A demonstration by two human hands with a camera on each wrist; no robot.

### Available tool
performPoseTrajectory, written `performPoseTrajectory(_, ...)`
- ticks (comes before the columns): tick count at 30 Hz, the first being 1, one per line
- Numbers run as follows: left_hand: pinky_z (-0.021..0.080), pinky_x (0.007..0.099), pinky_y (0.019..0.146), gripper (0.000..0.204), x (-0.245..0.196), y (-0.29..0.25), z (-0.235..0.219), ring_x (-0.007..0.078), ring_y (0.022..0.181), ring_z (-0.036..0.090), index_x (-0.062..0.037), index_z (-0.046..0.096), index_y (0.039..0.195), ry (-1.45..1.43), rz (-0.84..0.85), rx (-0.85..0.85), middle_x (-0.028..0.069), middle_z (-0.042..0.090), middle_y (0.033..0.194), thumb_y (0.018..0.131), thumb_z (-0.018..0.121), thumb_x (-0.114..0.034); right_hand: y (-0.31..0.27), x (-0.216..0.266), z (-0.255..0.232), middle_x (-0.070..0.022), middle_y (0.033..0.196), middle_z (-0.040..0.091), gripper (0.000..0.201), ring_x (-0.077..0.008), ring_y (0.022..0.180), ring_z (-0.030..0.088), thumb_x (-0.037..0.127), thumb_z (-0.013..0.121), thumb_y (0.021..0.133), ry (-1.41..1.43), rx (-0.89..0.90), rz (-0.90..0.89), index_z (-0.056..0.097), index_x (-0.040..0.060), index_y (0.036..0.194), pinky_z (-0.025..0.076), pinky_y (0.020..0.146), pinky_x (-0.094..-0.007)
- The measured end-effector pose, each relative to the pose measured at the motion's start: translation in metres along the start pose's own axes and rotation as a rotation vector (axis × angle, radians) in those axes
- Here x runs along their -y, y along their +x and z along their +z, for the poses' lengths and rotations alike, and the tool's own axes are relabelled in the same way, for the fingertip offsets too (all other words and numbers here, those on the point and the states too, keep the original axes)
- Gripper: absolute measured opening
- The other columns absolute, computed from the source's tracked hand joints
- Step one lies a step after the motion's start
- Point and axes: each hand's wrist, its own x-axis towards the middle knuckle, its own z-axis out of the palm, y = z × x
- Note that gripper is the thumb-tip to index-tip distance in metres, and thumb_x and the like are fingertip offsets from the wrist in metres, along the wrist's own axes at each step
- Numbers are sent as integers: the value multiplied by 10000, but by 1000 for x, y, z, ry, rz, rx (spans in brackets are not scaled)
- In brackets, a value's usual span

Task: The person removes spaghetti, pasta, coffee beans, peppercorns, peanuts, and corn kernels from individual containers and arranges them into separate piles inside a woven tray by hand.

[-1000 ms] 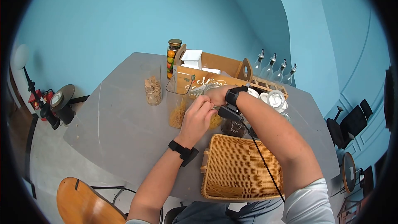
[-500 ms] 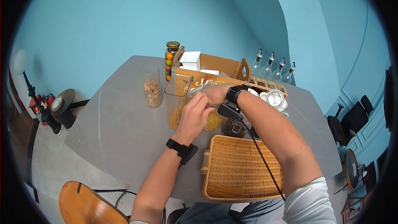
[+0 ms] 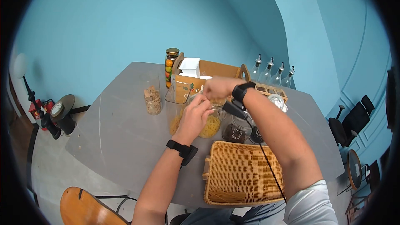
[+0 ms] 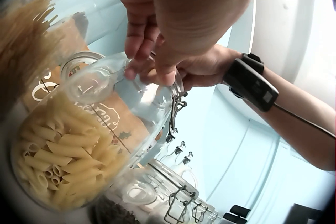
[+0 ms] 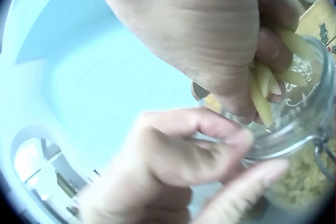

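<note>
A glass clip-top jar stands on the grey table with penne in its lower part. My left hand is at the jar's mouth, index finger and thumb pinching the rim in the right wrist view. Just above that mouth my right hand grips several penne pieces, which stick out between its fingers. Left of the jar is a tall clear container, with long spaghetti showing beside the jar in the left wrist view.
A wicker basket with some thin strands in it lies at the near edge. Right of the jar stands another clip-top jar with dark contents. A wooden crate, glass bottles and a fruit jar stand behind.
My right hand has risen from the jar's mouth and moved slightly away, bringing penne up with it. The left hand stays at the rim. The head view has tilted slightly upward.
</note>
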Motion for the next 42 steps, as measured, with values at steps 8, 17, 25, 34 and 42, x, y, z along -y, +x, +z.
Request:
performPoseTrajectory(8,515,403,753,171,4,3,-3,354,876,632,40,603,934,10,-28,27,147,589,1009,821,729,60,-101,19,3,60,830,668,211,18,517,480,308,628,1030,940,-158,248,746,135,1063,336,412,-148)
performPoseTrajectory(17,544,427,821,234,-36,-28,-6,369,987,648,-9,625,1069,169,5,93,147,570,1255,862,734,-12,-150,61,199,39,972,662,308,-36,668,569,405,561,1069,1295,-61,431,688,131,1131,466,549,-197)
performPoseTrajectory(25,524,420,852,206,-50,-59,-10,357,1022,633,-5,644,1073,37,-47,522,143,624,1124,888,725,-46,-176,70,193,-100,1473,495,619,-193,1221,575,483,464,1093,1497,-59,323,373,99,1570,595,870,-334)
performPoseTrajectory(34,534,452,796,263,-51,-87,1,395,968,632,-21,577,1176,181,-97,591,157,546,1136,933,668,-63,-206,80,243,-328,1622,265,791,-434,1521,282,440,493,1080,859,-237,347,223,-125,1563,293,1236,-450)
performPoseTrajectory(42,504,522,771,142,-46,-102,9,493,970,577,-25,487,1163,116,-277,704,213,491,1139,1023,498,-50,-156,131,254,-384,1642,108,804,-420,1576,75,397,423,1095,1045,-405,189,96,-174,1557,106,1285,-395)
